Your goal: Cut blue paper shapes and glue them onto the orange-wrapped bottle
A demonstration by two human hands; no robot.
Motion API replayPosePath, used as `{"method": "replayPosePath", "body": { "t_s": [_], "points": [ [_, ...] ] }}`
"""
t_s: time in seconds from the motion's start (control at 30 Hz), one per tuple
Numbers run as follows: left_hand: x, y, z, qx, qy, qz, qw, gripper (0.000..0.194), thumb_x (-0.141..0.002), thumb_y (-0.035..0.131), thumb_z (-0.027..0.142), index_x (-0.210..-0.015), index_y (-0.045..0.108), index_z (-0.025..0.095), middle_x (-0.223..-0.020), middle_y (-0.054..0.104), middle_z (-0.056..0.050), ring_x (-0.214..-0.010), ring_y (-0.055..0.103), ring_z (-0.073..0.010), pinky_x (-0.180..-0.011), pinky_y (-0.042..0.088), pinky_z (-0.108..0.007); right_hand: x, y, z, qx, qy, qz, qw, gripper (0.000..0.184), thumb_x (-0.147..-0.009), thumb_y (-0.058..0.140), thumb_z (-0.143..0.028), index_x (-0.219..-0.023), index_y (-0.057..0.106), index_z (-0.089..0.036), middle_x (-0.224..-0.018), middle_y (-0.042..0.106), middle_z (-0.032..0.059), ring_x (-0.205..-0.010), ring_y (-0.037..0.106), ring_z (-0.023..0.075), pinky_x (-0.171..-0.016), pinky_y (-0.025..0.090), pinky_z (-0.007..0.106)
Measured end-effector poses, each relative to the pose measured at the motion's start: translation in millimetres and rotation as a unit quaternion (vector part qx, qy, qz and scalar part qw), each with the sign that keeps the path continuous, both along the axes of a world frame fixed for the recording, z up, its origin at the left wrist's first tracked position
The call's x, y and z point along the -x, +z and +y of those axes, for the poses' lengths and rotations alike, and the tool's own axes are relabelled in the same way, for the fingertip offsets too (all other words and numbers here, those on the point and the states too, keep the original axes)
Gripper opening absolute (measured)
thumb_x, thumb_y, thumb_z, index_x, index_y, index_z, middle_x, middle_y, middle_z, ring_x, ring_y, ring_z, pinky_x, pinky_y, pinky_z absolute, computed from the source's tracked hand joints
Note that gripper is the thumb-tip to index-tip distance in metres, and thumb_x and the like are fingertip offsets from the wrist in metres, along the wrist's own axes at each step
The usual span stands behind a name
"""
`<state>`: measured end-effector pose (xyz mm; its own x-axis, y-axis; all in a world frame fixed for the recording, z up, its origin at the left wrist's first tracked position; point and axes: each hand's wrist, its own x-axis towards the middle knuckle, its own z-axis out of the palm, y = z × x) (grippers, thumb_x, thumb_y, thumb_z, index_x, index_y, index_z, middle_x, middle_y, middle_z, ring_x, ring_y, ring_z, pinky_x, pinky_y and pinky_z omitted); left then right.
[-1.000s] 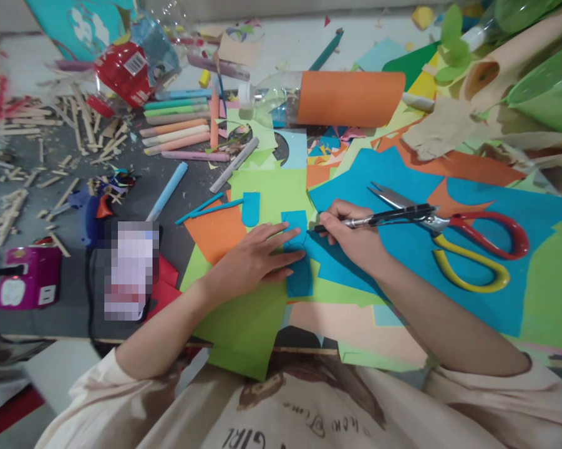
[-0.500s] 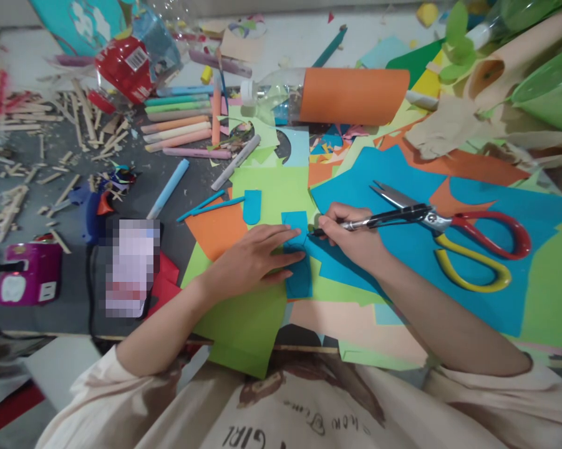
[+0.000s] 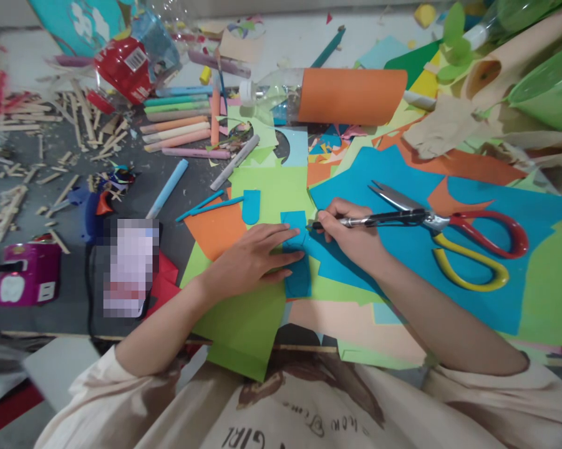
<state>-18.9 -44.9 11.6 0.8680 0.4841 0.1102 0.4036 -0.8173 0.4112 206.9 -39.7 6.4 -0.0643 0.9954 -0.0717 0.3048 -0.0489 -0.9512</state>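
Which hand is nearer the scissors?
Right. The right hand, holding the pen, is close beside the scissors; the left hand is farther left, resting on the small blue paper.

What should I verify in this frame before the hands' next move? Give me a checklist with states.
1. Left hand on the blue paper strip, fingers spread: ok.
2. Right hand gripping the pen: ok.
3. Pen tip touching the strip: cannot tell.
4. Whole strip in view: not ok, fingers cover part of it.
5. Scissors set down, out of both hands: ok.
6. Pen's back end clear of the scissors: cannot tell, they overlap in view.
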Motion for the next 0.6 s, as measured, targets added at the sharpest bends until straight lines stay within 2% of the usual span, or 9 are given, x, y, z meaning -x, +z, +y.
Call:
{"method": "replayPosePath", "body": {
  "t_s": [0.23, 0.33, 0.5, 0.6],
  "points": [
    [-0.8, 0.7, -3.2, -0.037, -0.013, -0.018, 0.999, 0.030, -0.098, 0.049, 0.033, -0.117, 0.067, 0.021, -0.134, 0.061, -0.013, -0.119, 0.059, -0.0270, -0.101, 0.050, -0.045, -0.3, 3.4, 0.1, 0.002, -0.039, 0.028, 0.999, 0.036, -0.082, 0.060, -0.035, -0.054, 0.041, -0.024, -0.044, 0.051, -0.0050, -0.046, 0.048, 0.0115, -0.049, 0.039, 0.026],
    [-1.2, 0.9, -4.6, -0.047, -0.013, -0.027, 0.998, 0.032, -0.099, 0.047, 0.034, -0.122, 0.064, 0.020, -0.133, 0.062, -0.013, -0.113, 0.062, -0.0245, -0.099, 0.051, -0.042, -0.5, 3.3, 0.6, 0.000, -0.036, 0.039, 0.999, 0.036, -0.083, 0.060, -0.036, -0.054, 0.042, -0.024, -0.045, 0.052, -0.0047, -0.046, 0.050, 0.0115, -0.050, 0.040, 0.027],
    [-1.0, -0.5, -2.2, -0.040, -0.003, -0.003, 0.999, 0.039, -0.100, 0.045, 0.038, -0.130, 0.057, 0.017, -0.137, 0.060, -0.015, -0.127, 0.055, -0.0280, -0.104, 0.047, -0.046, -1.7, 0.6, 1.9, -0.003, -0.011, 0.024, 1.000, 0.040, -0.083, 0.061, -0.045, -0.056, 0.043, -0.024, -0.047, 0.053, -0.0039, -0.048, 0.048, 0.0111, -0.051, 0.038, 0.027],
    [-1.5, -1.5, -1.5, -0.041, -0.017, 0.005, 0.999, 0.039, -0.100, 0.043, 0.038, -0.129, 0.058, 0.017, -0.137, 0.061, -0.015, -0.129, 0.055, -0.0260, -0.106, 0.045, -0.044, -1.8, 0.6, 2.8, -0.010, 0.017, 0.007, 1.000, 0.038, -0.083, 0.061, -0.047, -0.057, 0.046, -0.024, -0.050, 0.056, -0.0027, -0.050, 0.050, 0.0120, -0.052, 0.039, 0.028]
  ]
}}
